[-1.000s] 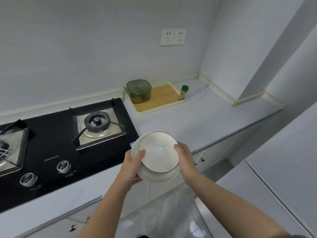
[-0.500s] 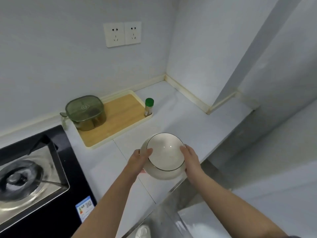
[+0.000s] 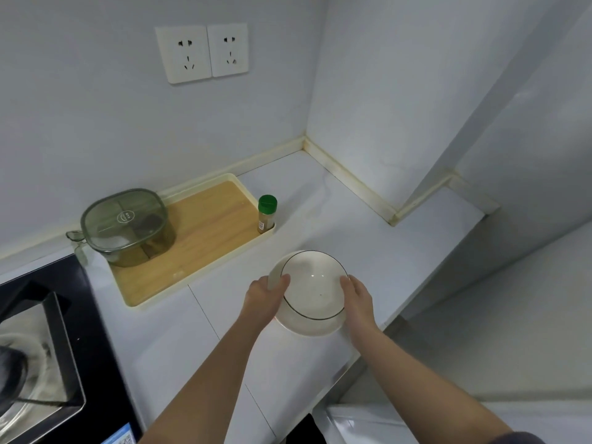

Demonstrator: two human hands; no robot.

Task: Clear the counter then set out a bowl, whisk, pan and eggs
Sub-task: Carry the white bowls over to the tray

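A white bowl (image 3: 312, 291) with a thin dark line round its rim is between both hands, low over the white counter (image 3: 368, 238) near its front edge. My left hand (image 3: 264, 298) grips its left rim with the thumb over the edge. My right hand (image 3: 358, 299) grips the right rim the same way. Whether the bowl's base touches the counter I cannot tell. No whisk, pan or eggs are in view.
A wood-bottomed tray (image 3: 205, 232) sits at the back left, holding a green lidded container (image 3: 126, 224) and a green-capped spice jar (image 3: 266, 213). The black gas hob (image 3: 48, 341) fills the left edge. Wall sockets (image 3: 201, 52) hang above. A wall corner juts in at the right.
Both hands carried the bowl from over the front edge by the hob rightward and forward over the counter. The view turned right; the hob slid mostly out of frame.
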